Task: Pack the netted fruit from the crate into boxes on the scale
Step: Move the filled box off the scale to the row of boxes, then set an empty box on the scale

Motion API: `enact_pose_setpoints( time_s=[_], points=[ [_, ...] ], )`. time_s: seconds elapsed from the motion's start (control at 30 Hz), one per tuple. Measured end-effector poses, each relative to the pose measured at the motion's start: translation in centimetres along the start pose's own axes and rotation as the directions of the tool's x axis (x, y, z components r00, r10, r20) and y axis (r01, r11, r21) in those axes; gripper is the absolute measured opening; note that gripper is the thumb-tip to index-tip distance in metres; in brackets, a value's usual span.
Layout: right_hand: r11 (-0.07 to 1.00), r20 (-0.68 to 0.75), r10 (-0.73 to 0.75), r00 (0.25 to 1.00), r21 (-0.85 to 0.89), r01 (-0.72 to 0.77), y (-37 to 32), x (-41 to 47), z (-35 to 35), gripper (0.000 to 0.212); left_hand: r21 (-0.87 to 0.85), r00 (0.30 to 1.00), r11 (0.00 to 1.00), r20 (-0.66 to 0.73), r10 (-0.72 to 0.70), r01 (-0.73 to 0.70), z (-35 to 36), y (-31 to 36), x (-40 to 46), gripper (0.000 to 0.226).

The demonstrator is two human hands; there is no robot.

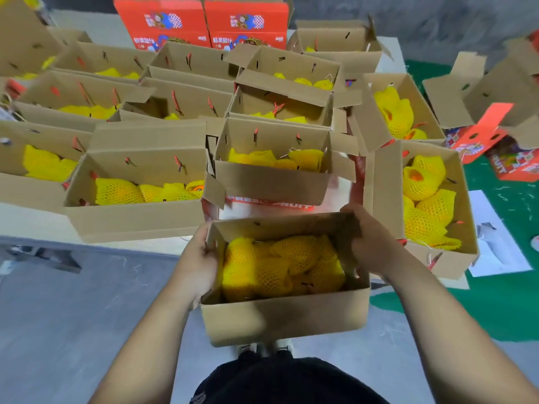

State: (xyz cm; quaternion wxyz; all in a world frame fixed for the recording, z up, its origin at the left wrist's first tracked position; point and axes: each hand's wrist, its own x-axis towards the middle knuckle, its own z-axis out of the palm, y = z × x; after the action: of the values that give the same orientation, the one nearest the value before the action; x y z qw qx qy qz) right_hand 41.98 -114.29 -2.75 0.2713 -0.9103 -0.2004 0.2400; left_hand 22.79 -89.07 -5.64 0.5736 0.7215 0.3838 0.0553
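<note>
Cardboard makes up nearly everything in view: a box [284,313] held in front of the body, above the grey floor [58,316], at the table [29,220] edge. The left hand [195,263] grips its left wall, fingers curled over the rim and hidden inside; the right hand [369,240] grips the far right corner, fingertips likewise out of sight. Netted fruit [280,266] fills the box, its yellow foam sleeves blurred together so a count is not possible. More open boxes [137,220] of netted fruit crowd the table behind, several cut off at the left edge. Two red cartons [201,21] stand at the back, their print too soft to read. No scale or crate can be made out.
</note>
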Motion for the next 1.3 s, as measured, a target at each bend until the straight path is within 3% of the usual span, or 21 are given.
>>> enact_pose_setpoints(
  time_s=[0.17,0.3,0.4,0.63,0.77,0.93,1.07,1.3],
  points=[
    [0.986,0.019,-0.167,0.986,-0.004,0.167,-5.6,-0.8,-6.4,0.065,-0.160,0.999,0.986,-0.023,0.042,-0.045,-4.9,3.2,-4.5,0.081],
    [0.939,0.119,-0.331,0.936,-0.061,0.339,-12.3,-1.6,-9.8,0.076,-0.348,0.994,0.935,-0.101,0.030,-0.064,-9.9,4.1,-7.7,0.058],
    [0.893,0.141,-0.439,0.888,-0.046,0.448,-16.9,-2.0,-8.6,0.074,-0.390,0.984,0.915,-0.171,0.041,-0.106,-14.2,4.1,-9.8,0.047],
    [0.818,0.214,-0.566,0.796,0.025,0.575,-28.2,-3.1,1.7,0.063,-0.512,0.937,0.836,-0.350,0.009,-0.199,-26.5,-0.4,-14.0,0.045],
    [0.757,0.268,-0.635,0.725,0.025,0.653,-37.8,-3.2,9.1,0.069,-0.554,0.844,0.795,-0.526,-0.104,-0.246,-34.6,-4.2,-14.6,0.027],
    [0.706,0.235,-0.700,0.674,0.087,0.703,-49.8,-4.0,19.0,0.073,-0.451,0.806,0.838,-0.591,-0.022,-0.308,-47.4,-8.3,-14.8,0.041],
    [0.699,0.184,-0.712,0.677,0.102,0.708,-57.4,-4.9,25.3,0.070,-0.287,0.773,0.916,-0.633,0.039,-0.281,-57.3,-10.0,-14.4,0.065],
    [0.756,0.174,-0.648,0.741,0.258,0.601,-67.3,-1.6,33.6,0.076,-0.198,0.715,0.946,-0.697,0.048,-0.257,-70.3,-12.7,-9.4,0.053]
  ],
)
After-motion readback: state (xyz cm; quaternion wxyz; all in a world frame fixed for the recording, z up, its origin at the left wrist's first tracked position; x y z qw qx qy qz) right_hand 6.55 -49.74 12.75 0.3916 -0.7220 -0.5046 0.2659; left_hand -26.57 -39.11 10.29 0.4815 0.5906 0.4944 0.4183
